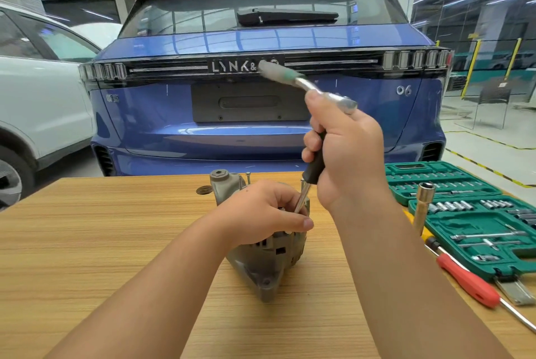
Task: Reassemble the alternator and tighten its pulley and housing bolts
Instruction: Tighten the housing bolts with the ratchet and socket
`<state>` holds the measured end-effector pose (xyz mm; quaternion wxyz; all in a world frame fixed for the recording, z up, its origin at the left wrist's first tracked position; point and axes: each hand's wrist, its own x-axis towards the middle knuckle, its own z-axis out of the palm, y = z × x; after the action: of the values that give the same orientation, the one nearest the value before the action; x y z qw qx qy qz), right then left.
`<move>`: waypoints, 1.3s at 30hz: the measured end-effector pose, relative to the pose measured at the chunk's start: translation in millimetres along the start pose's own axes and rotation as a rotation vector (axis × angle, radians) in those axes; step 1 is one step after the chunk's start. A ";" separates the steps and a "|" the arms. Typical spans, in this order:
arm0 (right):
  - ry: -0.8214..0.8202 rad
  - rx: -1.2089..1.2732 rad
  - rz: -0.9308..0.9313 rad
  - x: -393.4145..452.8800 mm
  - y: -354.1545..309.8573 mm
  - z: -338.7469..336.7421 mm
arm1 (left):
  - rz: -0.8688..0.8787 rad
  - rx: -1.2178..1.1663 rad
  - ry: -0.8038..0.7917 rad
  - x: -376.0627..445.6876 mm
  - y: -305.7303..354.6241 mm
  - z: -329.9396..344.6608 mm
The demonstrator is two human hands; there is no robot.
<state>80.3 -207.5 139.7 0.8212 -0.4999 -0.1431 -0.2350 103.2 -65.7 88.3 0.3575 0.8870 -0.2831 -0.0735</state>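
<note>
A grey alternator [268, 264] stands on the wooden table [101, 242], its mounting lug [223, 180] at the far side. My left hand [262, 212] lies over its top, fingers curled round the housing and the tip of a tool shaft. My right hand [346, 149] is raised above it and grips a black-handled driver [314, 165] whose metal shaft [301, 199] runs down into the alternator. A ratchet wrench [301, 81] with a green-grey handle sits atop the driver, blurred, sticking out to the upper left. A loose bolt [248, 177] stands upright behind the alternator.
An open green socket set case [452, 184] lies at the table's right. Beside it are a long socket tube [423, 205], a red-handled screwdriver [464, 281] and a yellow tool. A small dark disc [204, 190] lies behind the alternator. A blue car [261, 112] stands past the table, a white car [37, 115] at left.
</note>
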 end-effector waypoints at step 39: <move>-0.218 -0.019 -0.211 -7.2 12.4 7.2 | -0.031 -0.116 -0.011 -1.2 -0.5 -1.5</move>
<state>80.7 -194.5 130.2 0.7668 -0.5124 -0.2811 -0.2655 102.9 -63.9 88.9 0.4058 0.8685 -0.2666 -0.1000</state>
